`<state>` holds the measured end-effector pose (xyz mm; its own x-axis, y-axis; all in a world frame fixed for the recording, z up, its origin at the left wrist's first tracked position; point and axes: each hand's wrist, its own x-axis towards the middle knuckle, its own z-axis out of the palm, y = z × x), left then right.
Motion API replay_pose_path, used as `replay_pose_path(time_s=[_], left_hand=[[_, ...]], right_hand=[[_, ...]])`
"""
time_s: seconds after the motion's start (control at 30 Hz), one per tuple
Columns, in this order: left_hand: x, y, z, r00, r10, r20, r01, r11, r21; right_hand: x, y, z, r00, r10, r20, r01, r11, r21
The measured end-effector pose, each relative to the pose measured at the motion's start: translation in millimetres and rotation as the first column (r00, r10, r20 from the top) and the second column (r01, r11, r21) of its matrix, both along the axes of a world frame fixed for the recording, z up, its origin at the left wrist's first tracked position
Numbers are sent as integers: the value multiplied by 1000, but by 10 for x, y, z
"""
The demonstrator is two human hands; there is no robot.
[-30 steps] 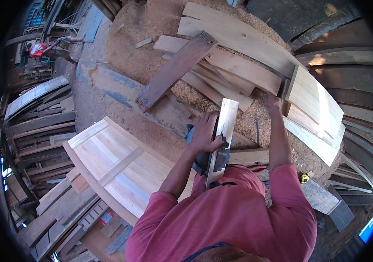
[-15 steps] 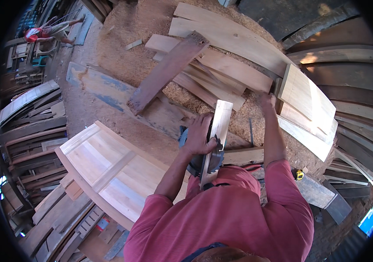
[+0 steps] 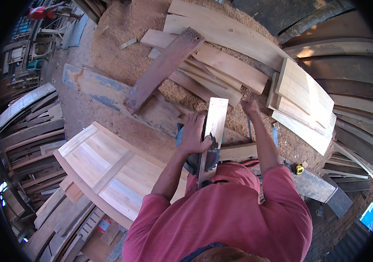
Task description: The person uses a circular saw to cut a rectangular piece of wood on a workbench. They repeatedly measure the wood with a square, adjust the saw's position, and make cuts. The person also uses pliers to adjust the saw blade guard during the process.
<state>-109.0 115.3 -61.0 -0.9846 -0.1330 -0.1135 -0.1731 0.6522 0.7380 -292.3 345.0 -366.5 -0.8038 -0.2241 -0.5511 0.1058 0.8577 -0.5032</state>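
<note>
From my remote feed: left hand [image 3: 194, 136] wrapped round the pale wooden strip [image 3: 217, 114], ahead of the pink shirt [image 3: 221, 214], thumb near the toothed blade [image 3: 213, 153], which I'd give more clearance; right hand [image 3: 250, 107] curled closed, nothing visibly held.

Your shirt [image 3: 221, 218]: dusky red. Your strip of wood [image 3: 215, 118]: pale cream. Saw blade [image 3: 213, 156]: dark grey. Long board [image 3: 103, 89]: tan, patched blue. Tape measure [image 3: 299, 169]: yellow and black.

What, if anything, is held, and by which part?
The left hand curls at the left edge of the pale strip, beside the toothed blade; what it grips is unclear. Whether the right hand holds anything cannot be told.
</note>
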Motion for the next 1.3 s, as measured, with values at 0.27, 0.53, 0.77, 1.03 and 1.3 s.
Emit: replay_pose_path(time_s=[0.27,0.53,0.77,1.03,1.3], left_hand=[[64,-34,-41,998,-36,-59,34,999,-27],[35,-1,-16,998,10,-59,-13,999,-43],[14,0,-66,996,-37,-87,31,997,-77],[7,65,1,998,-14,-64,9,997,-73],[10,116,110,995,-48,-92,43,997,-56]], right_hand=[[-57,-189,-612,982,41,185,-44,999,11],[-20,-389,-826,904,-204,375,323,901,-290],[654,-446,-1567,770,-377,514,570,768,-291],[1032,-546,112,472,180,863,829,241,-504],[1178,13,999,232,-250,940,911,395,-120]])
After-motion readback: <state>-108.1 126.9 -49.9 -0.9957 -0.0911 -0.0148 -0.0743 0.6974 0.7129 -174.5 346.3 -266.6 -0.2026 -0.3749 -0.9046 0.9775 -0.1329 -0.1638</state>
